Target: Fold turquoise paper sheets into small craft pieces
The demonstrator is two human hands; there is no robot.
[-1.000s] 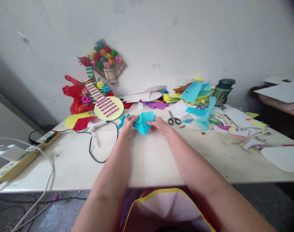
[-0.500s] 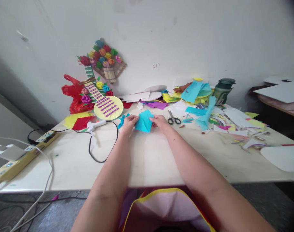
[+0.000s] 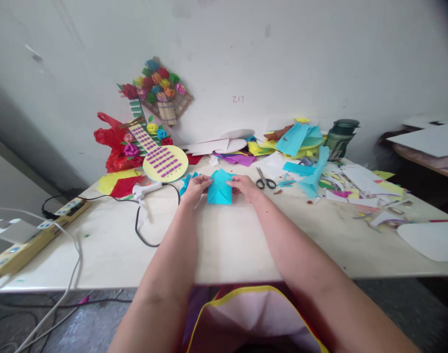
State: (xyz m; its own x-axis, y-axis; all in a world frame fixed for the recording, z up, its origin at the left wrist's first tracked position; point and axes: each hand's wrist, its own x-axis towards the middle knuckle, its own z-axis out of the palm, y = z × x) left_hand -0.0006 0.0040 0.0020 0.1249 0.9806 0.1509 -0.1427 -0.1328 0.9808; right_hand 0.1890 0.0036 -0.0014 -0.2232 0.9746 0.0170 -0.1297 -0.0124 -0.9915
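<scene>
Between my two hands is a small sheet of blue paper (image 3: 220,189) with crease lines across it, held just above the table. My left hand (image 3: 197,189) pinches its left edge, and my right hand (image 3: 244,187) pinches its right edge. More blue paper pieces (image 3: 187,182) lie just beyond my left hand. To the right of my right hand rest black-handled scissors (image 3: 265,181), blades pointing away from me. A white glue gun (image 3: 144,191) with a black cord lies left of my left hand.
A yellow paper guitar shape (image 3: 165,164) with purple strips stands behind, near paper flowers (image 3: 159,83). Paper scraps (image 3: 356,181) and a green bottle (image 3: 341,139) are at the right. A power strip (image 3: 39,235) with cables lies along the left edge of the table (image 3: 238,250).
The blue paper has turned slightly between my hands and now sits straighter, its creases showing more clearly. Both hands keep their pinch on its sides.
</scene>
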